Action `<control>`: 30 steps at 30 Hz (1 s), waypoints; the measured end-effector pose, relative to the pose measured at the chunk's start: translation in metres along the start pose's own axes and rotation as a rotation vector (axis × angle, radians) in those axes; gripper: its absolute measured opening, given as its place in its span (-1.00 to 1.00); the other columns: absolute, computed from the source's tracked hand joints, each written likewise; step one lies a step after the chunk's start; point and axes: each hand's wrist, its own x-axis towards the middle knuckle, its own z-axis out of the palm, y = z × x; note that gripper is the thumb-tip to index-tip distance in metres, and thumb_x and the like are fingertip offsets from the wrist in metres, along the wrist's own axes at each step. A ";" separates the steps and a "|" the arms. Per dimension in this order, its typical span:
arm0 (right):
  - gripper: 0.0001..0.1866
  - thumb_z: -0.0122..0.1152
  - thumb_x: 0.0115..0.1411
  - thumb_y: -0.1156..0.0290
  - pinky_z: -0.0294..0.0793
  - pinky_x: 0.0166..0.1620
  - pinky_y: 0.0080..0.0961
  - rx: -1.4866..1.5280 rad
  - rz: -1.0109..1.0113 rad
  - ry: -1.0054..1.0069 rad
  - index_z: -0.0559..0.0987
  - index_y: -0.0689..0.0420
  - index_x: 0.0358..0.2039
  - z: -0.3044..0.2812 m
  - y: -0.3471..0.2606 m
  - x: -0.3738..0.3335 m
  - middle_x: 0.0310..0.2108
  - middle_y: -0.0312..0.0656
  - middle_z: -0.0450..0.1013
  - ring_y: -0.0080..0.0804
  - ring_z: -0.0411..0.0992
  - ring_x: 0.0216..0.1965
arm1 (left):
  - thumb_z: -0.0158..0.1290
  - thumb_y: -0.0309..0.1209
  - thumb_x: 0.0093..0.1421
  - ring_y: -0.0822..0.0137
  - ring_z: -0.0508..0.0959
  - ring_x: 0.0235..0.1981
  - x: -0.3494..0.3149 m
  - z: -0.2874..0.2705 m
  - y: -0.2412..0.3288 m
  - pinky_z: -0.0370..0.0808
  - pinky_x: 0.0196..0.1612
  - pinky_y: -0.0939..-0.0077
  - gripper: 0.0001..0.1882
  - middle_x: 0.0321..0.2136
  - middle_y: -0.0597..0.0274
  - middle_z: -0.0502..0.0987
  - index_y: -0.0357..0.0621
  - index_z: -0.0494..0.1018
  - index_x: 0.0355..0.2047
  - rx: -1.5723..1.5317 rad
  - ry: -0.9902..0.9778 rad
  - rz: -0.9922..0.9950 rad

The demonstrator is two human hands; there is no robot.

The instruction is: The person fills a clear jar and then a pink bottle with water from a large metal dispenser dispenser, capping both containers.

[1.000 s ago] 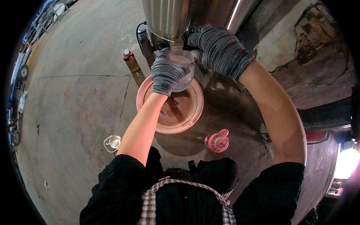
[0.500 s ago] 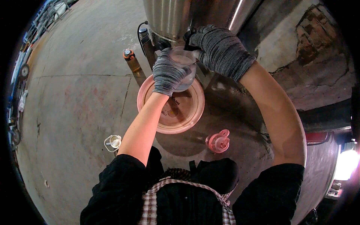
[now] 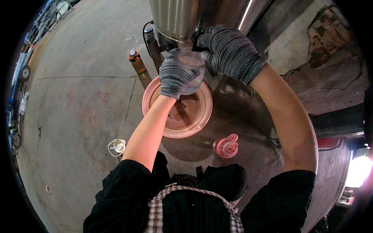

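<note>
A clear, wide-mouthed bottle with liquid visible in it is in the grip of my grey-gloved left hand, its mouth beneath a black tap. My right hand, gloved the same way, curls its fingers around the tap at the foot of a stainless steel tank. Directly below the bottle is a pink round basin. Its bottom bears a printed design. The outlet of the tap is partly hidden by my right fingers.
A pink bottle with a loop stands on the concrete floor right of the basin. To the left lies a white lid-like piece with a loop. An amber bottle with a dark top stands beside the basin, near a tank leg.
Hardly anything differs. Both hands stay in place on the bottle and the tap, and the view shifts very slightly.
</note>
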 end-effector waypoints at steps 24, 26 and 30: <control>-0.65 0.18 -0.01 0.33 0.37 -0.02 -0.31 -0.006 0.030 -0.040 0.52 0.15 -0.18 -0.005 -0.006 0.005 -0.25 -0.10 0.43 -0.16 0.38 -0.16 | 0.37 -0.03 -0.41 0.05 0.55 -0.27 -0.005 -0.010 0.006 0.48 -0.16 0.26 -0.27 -0.33 0.00 0.54 -0.13 0.42 -0.22 0.050 0.223 0.087; -0.65 0.18 -0.01 0.33 0.37 -0.01 -0.31 0.011 0.038 -0.046 0.52 0.15 -0.18 -0.005 -0.007 0.005 -0.25 -0.10 0.43 -0.15 0.38 -0.16 | 0.37 -0.03 -0.41 0.04 0.54 -0.26 -0.004 -0.009 0.003 0.48 -0.16 0.26 -0.27 -0.33 -0.01 0.54 -0.13 0.41 -0.22 0.036 0.213 0.070; -0.66 0.18 -0.02 0.33 0.37 -0.02 -0.31 0.014 0.021 -0.022 0.52 0.16 -0.19 -0.003 -0.003 0.005 -0.26 -0.09 0.44 -0.14 0.38 -0.17 | 0.38 -0.12 -0.34 0.15 0.47 -0.10 -0.002 -0.008 0.004 0.39 0.00 0.39 -0.16 -0.14 0.03 0.46 -0.25 0.30 -0.07 0.001 0.059 -0.019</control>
